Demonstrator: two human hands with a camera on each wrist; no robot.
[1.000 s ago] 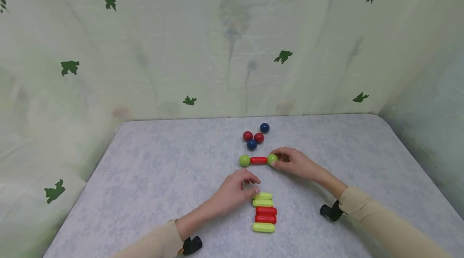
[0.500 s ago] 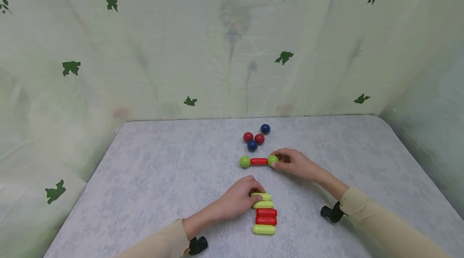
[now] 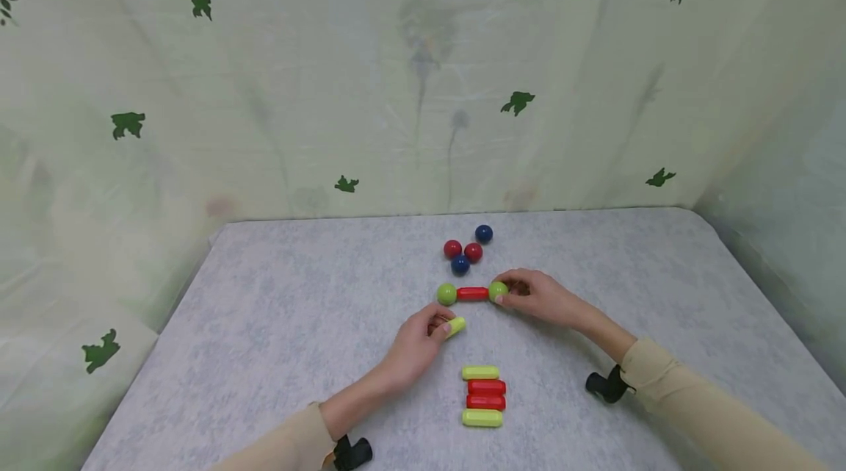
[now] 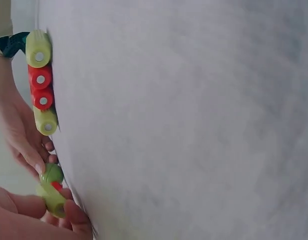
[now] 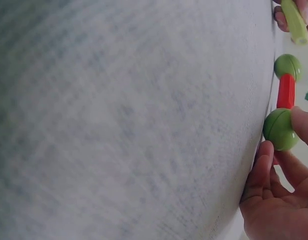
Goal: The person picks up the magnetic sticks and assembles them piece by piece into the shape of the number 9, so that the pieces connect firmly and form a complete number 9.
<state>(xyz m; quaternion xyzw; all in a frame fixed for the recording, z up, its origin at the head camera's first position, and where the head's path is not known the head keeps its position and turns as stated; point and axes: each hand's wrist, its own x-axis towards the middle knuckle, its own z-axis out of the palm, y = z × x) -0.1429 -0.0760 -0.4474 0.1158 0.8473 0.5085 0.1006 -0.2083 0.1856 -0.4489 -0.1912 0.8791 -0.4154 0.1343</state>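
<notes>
My left hand (image 3: 415, 347) pinches a yellow-green rod (image 3: 456, 326) between thumb and fingers, tilted, close to the left green ball (image 3: 446, 294). That ball is joined to a red rod (image 3: 472, 294), whose other end meets a second green ball (image 3: 499, 292). My right hand (image 3: 543, 300) pinches this second ball with thumb and fingers. In the right wrist view, the red rod (image 5: 286, 91) shows between the two balls, and the yellow-green rod (image 5: 295, 21) sits in the left fingers beyond them. A pale metal disc marks the end of the held rod (image 4: 55, 204) in the left wrist view.
Nearer the person, two yellow-green rods (image 3: 480, 372) and two red rods (image 3: 485, 403) lie side by side in a column. Behind the joined piece sit two red balls (image 3: 452, 249) and two blue balls (image 3: 484, 234). A patterned curtain (image 3: 297, 89) stands beyond the table's back edge.
My left hand came down on the farthest yellow-green rod of the column, took hold of it and carried it away toward the left green ball. My right hand has stayed on its ball.
</notes>
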